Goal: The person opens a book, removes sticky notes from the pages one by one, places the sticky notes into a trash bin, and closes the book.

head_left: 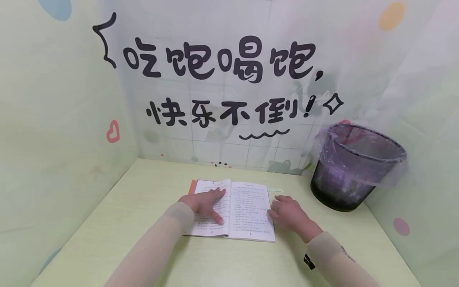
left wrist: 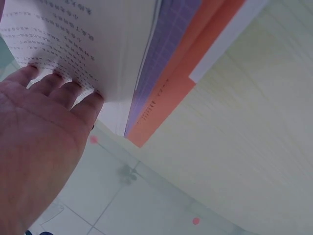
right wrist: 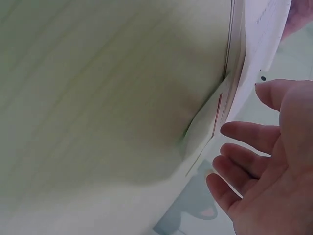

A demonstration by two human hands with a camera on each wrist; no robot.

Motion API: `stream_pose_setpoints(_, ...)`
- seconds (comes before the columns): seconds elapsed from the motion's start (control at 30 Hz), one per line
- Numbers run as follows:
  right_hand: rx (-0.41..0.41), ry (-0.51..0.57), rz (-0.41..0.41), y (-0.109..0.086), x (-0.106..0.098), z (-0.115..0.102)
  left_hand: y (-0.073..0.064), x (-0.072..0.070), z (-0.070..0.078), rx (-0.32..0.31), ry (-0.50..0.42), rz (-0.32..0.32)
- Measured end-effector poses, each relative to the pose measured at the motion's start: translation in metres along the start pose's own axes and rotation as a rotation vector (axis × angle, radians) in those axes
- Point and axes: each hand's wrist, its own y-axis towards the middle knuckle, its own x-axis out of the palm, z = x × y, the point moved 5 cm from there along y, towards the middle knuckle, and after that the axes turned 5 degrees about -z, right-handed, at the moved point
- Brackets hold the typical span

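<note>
An open book (head_left: 249,211) lies on the table, its printed pages facing up. My left hand (head_left: 208,204) rests on the left page with fingers and thumb spread. In the left wrist view, the fingertips of that hand (left wrist: 46,127) press the page, and an orange flap (left wrist: 168,98) and a purple layer show beneath the page edge. At the book's right edge is my right hand (head_left: 289,213), fingers loosely bent and nothing held. The right wrist view shows this hand (right wrist: 264,152) beside the page edges, near a pale slip (right wrist: 205,120) sticking out from the book.
A black wastebasket (head_left: 340,187) lined with a purple plastic bag stands at the table's back right corner. Printed fabric walls (head_left: 222,151) enclose the back and both sides of the pale wooden table (head_left: 229,263). A black clip-like piece (head_left: 308,262) hangs by the right sleeve.
</note>
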Motion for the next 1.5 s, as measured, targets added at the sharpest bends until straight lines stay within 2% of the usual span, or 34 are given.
stream_pose_setpoints(0.13,0.009,0.018,-0.038,0.001,0.003,-0.004,0.002,0.0,0.0,0.001,0.002,0.0)
stream_pose_setpoints(0.3,0.021,-0.001,-0.034,-0.001,-0.001,-0.009,0.001,0.0,0.0,0.009,0.007,0.001)
stream_pose_setpoints(0.53,0.069,0.03,-0.105,-0.003,0.008,-0.004,0.0,0.0,0.0,0.018,0.009,-0.004)
stream_pose_setpoints(0.8,0.006,0.087,-0.063,-0.001,0.001,-0.011,-0.001,-0.002,0.001,0.017,0.026,-0.004)
stream_pose_setpoints(0.9,0.012,0.193,-0.049,-0.002,-0.004,-0.015,0.0,-0.001,-0.001,0.023,0.028,-0.008)
stream_pose_setpoints(1.07,0.004,0.513,-0.021,-0.002,-0.015,-0.021,0.002,0.0,-0.002,0.049,0.036,-0.009)
stream_pose_setpoints(1.27,-0.131,0.812,-0.067,0.002,-0.02,-0.032,0.001,0.0,-0.002,0.048,0.008,-0.008)
stream_pose_setpoints(1.37,-0.162,0.837,-0.091,0.005,-0.016,-0.039,0.0,-0.001,-0.001,0.047,-0.001,-0.007)
stream_pose_setpoints(1.5,-0.162,0.729,-0.099,0.006,-0.004,-0.049,0.001,-0.001,-0.002,0.041,-0.007,-0.007)
